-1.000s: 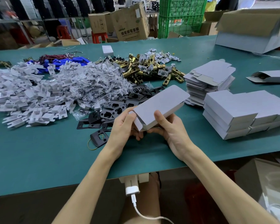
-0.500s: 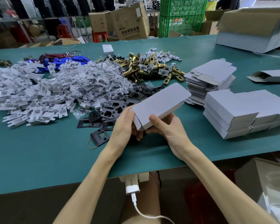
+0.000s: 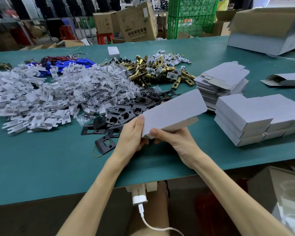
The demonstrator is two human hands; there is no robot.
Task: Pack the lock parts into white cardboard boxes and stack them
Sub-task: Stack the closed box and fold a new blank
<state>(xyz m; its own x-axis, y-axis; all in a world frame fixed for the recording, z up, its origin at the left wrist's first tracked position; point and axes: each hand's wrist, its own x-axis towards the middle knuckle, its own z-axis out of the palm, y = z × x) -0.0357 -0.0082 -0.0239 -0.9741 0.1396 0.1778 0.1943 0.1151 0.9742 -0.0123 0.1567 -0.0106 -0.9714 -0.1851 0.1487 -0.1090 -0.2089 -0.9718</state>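
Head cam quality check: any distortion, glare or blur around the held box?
Head view: wide-angle bowing, the table edge curves and tilts. Light is soft and even, with only a faint shadow under the left hand and right hand. Small glints show on the clear plastic bags and brass latches. The white box is sharp but reads bluish grey. Under the table is dark.

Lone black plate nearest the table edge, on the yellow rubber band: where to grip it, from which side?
Probably its near-left edge, coming low from the front left. The black plate lies flat and thin, so a top-down pinch finds little; that edge faces bare table, while the pile of plates and the left hand crowd its far and right sides.
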